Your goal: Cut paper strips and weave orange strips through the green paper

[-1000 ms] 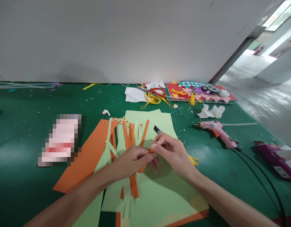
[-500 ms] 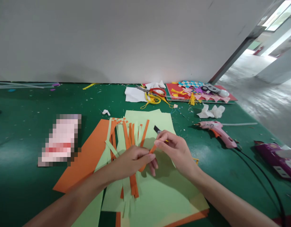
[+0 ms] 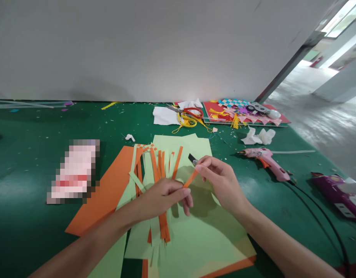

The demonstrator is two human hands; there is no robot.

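An orange paper strip [image 3: 191,178] stretches between my two hands. My left hand [image 3: 170,195] pinches its lower end between thumb and forefinger. The upper end is pinched in the fingertips of my right hand [image 3: 220,177]. Just beyond the right fingers lies a utility knife [image 3: 193,160], its black blade showing and its handle mostly hidden by the hand. Loose orange strips [image 3: 164,226] and pale green strips [image 3: 155,216] lie under and beside my left hand. Beneath them are pale green paper sheets [image 3: 207,239]. A small orange-and-green checkered weave [image 3: 147,147] sits at the strips' far end.
Orange paper [image 3: 108,193] lies at left, near a pixelated pink item [image 3: 76,166]. Red-handled scissors [image 3: 194,112] and yellow-handled scissors [image 3: 187,121] lie at the back. To the right are a pink glue gun [image 3: 266,160] with a black cord, crumpled tissue [image 3: 257,136] and a purple device [image 3: 337,195].
My right hand has moved a little right and up, away from my left hand. More of the orange strip now shows between them. My left hand has stayed nearly still.
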